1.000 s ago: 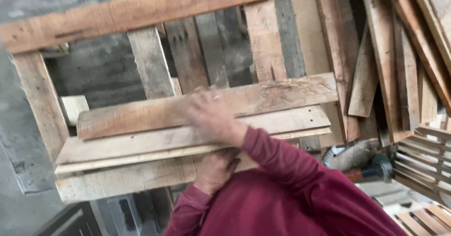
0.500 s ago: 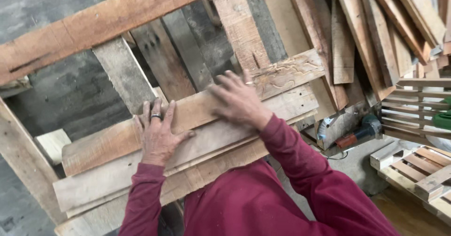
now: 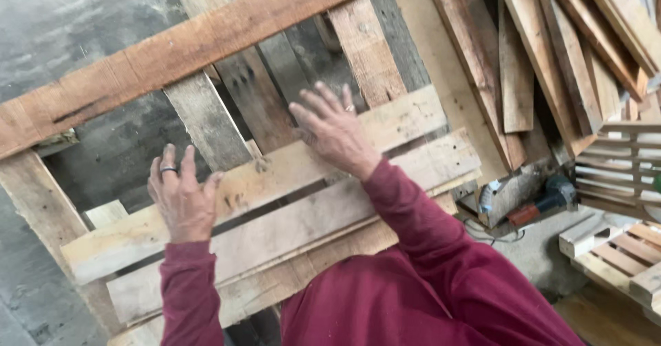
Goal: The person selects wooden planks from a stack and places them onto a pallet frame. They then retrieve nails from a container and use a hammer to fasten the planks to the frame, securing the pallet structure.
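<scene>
Grey concrete wall (image 3: 82, 36) stands behind a rough pallet frame (image 3: 186, 46). Both hands, left (image 3: 180, 198) and right (image 3: 334, 129), lie flat with fingers spread on the loose top plank (image 3: 261, 181); it may slide, and splinters threaten the palms.

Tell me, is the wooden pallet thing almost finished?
Partly. Three pale slats already lie side by side across the pallet frame. Right now the left hand and right hand press flat on the top slat. Above it the frame is open, showing grey floor. No nails or fastenings can be made out.
</scene>
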